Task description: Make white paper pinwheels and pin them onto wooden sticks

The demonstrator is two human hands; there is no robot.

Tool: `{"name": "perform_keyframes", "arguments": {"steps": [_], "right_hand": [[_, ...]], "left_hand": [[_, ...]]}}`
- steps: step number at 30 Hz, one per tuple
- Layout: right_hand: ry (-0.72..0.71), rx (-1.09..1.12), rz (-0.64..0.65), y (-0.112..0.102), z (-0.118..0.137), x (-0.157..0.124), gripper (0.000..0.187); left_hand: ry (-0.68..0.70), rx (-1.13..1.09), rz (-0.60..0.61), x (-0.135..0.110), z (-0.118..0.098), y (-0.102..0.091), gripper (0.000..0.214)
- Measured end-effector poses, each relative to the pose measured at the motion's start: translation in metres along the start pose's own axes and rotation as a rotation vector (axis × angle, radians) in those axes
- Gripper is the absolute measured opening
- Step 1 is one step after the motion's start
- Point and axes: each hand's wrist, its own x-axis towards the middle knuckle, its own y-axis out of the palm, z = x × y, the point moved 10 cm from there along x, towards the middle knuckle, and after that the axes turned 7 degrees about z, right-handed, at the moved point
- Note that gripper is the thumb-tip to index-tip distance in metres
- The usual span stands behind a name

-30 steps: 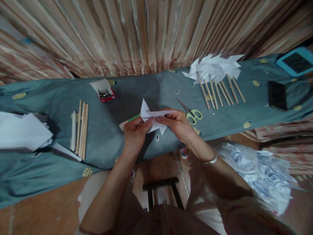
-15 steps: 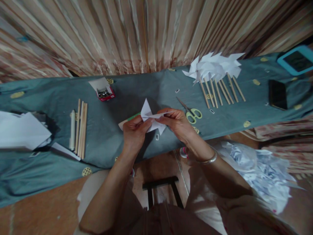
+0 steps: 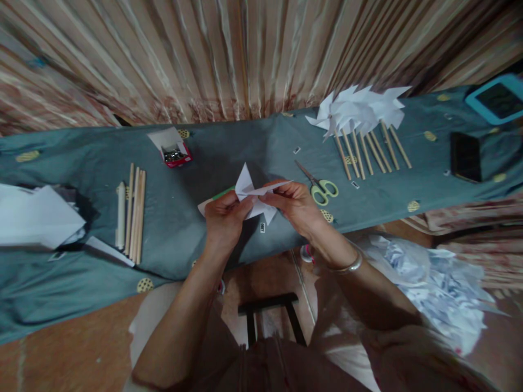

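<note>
My left hand (image 3: 224, 219) and my right hand (image 3: 295, 205) both pinch a white folded paper piece (image 3: 250, 191) with pointed flaps, held just above the grey-green cloth (image 3: 229, 147) near its front edge. The fingertips of the two hands meet at the paper's middle. A green-edged strip (image 3: 218, 197) pokes out to the left behind my left hand. Green-handled scissors (image 3: 318, 185) lie just right of my right hand.
Several finished paper pinwheels on wooden sticks (image 3: 363, 125) lie at the back right. Loose wooden sticks (image 3: 134, 215) and a paper stack (image 3: 36, 218) lie at left. A small red box of pins (image 3: 175, 152), a phone (image 3: 464, 158), a blue tablet (image 3: 496, 99) and crumpled paper (image 3: 433, 283) are around.
The paper's lower point has been drawn in a little between my fingers; both hands stay in place.
</note>
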Motion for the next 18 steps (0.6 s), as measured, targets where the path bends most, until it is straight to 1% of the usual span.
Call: {"name": "perform_keyframes", "arguments": {"steps": [3,9,13,18], "right_hand": [[-0.02,0.001,-0.005,0.0002,0.0006,-0.0003,0.024],[-0.01,-0.016,-0.009,-0.0009,-0.0015,0.0,0.026],[-0.024,-0.013,0.005,0.0,-0.0017,0.0005,0.025],[-0.012,-0.026,-0.02,-0.0018,-0.0029,0.0009,0.026]], "left_hand": [[0.006,-0.003,0.002,0.0003,0.0005,-0.0002,0.017],[0.005,0.029,-0.001,0.0011,0.002,-0.0016,0.019],[0.007,0.014,0.005,0.0003,0.0009,0.0,0.015],[-0.005,-0.021,-0.018,-0.0005,0.0017,0.0002,0.012]]}}
